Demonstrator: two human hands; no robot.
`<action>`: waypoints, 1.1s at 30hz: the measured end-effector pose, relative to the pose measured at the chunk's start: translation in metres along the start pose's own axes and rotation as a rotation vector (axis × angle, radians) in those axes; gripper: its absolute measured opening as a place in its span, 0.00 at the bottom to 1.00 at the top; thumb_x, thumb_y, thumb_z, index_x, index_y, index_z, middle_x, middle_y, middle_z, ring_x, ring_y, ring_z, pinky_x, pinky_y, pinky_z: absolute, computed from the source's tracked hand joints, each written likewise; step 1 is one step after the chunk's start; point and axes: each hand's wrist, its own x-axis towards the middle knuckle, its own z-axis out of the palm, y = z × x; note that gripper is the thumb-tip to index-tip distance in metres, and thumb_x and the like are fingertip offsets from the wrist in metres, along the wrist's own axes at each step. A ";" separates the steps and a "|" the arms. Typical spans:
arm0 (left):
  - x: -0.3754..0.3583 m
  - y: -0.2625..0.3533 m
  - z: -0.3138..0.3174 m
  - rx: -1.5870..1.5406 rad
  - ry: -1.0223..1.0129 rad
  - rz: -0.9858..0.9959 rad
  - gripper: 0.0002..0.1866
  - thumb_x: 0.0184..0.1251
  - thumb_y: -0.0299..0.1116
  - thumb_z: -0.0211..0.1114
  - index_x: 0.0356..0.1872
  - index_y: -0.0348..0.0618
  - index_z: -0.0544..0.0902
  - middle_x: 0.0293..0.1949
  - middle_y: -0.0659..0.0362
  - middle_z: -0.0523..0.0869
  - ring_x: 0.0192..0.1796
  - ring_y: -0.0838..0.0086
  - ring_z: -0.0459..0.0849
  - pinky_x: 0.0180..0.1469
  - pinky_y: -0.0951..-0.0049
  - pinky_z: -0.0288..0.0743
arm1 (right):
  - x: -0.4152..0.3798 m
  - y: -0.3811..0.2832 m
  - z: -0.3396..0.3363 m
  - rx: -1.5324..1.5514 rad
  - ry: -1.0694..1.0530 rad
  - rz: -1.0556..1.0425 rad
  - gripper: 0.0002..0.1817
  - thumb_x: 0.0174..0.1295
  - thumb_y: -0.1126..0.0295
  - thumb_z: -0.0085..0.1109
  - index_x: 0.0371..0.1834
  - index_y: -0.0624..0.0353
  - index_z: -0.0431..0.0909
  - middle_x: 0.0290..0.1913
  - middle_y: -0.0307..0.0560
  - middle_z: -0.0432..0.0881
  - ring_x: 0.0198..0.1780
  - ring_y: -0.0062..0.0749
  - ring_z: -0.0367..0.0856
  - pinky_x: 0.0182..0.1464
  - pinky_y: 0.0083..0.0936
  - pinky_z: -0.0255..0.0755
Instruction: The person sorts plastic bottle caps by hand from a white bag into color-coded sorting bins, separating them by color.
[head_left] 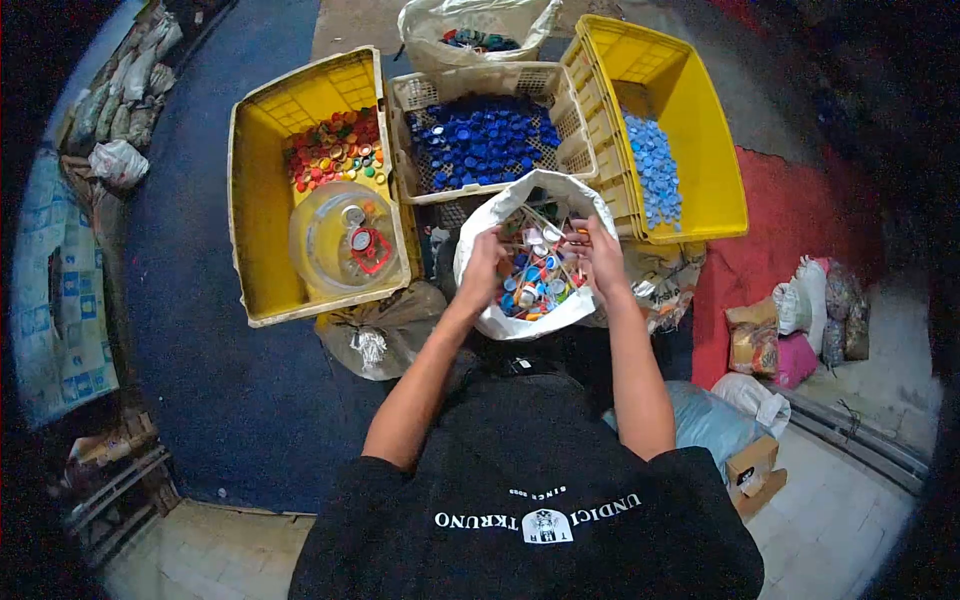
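A white sack (pixel 468 222) with its rim rolled open stands in front of me, full of mixed plastic caps (pixel 540 275) in white, blue, orange and red. Thin pale sticks or strings lie among the caps. My left hand (pixel 482 272) reaches in over the left rim; its fingertips are blurred against the caps. On the right side of the sack, my right hand (pixel 602 258) is over the caps with its fingers apart, pointing inward. I can make out nothing held in it.
Behind the sack is a white crate (pixel 492 192) of dark blue caps. A yellow bin (pixel 256 210) at left holds red and orange caps and a clear round tub (pixel 325 245). Another yellow bin (pixel 710 150) at right holds light blue caps. Filled bags (pixel 795 345) lie further right.
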 end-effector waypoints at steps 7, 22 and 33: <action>-0.039 -0.007 -0.028 1.151 -0.477 0.379 0.20 0.59 0.45 0.63 0.52 0.50 0.80 0.46 0.54 0.83 0.51 0.62 0.80 0.55 0.63 0.70 | 0.005 0.055 -0.004 -0.952 -0.337 -0.229 0.15 0.59 0.62 0.62 0.45 0.59 0.80 0.35 0.50 0.85 0.38 0.34 0.83 0.42 0.30 0.75; 0.022 0.019 -0.031 1.319 -0.169 -0.174 0.25 0.56 0.33 0.63 0.53 0.32 0.67 0.36 0.41 0.85 0.41 0.51 0.86 0.42 0.55 0.80 | 0.018 0.039 -0.055 -1.776 -0.299 -0.165 0.60 0.32 0.56 0.75 0.75 0.42 0.52 0.70 0.70 0.58 0.70 0.69 0.56 0.70 0.50 0.54; -0.034 0.032 -0.045 0.958 -0.172 0.290 0.32 0.57 0.25 0.61 0.65 0.34 0.63 0.40 0.41 0.78 0.40 0.45 0.79 0.45 0.54 0.74 | 0.041 0.051 0.079 -1.629 -0.391 -0.464 0.14 0.52 0.68 0.54 0.42 0.54 0.84 0.41 0.54 0.84 0.45 0.52 0.82 0.49 0.45 0.76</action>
